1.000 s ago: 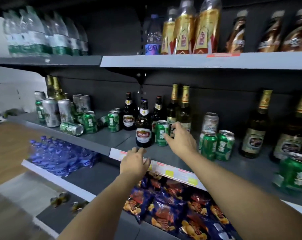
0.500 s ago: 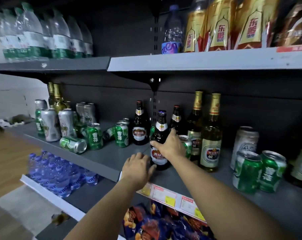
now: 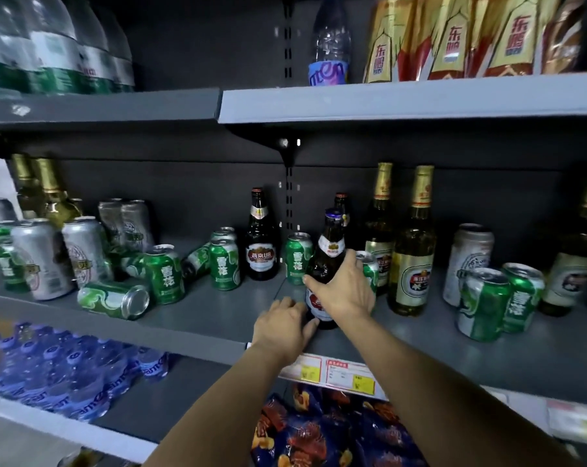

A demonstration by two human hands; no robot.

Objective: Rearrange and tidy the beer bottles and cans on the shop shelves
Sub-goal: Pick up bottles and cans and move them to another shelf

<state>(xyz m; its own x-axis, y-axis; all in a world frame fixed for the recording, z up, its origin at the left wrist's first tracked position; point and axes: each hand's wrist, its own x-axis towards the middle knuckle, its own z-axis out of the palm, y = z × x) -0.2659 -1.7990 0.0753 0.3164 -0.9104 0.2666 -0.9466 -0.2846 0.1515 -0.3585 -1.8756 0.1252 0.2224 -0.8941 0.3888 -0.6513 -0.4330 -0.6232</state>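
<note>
Since the dark beer bottle (image 3: 326,264) at frame centre is likely heavy, slippery glass, it is gripped at the body by the right hand (image 3: 344,291), steadied low by the left hand's (image 3: 283,326) relaxed fingers.

a dark brown beer bottle (image 3: 326,264) stands upright near the grey shelf (image 3: 218,311) front, green cans (image 3: 164,274) beside it.

My head view is dim, lit from above and in front. Deep shadow fills the shelf back (image 3: 191,197). Wide-angle bowing bends the edges; the water bottles (image 3: 49,372) blur.
</note>
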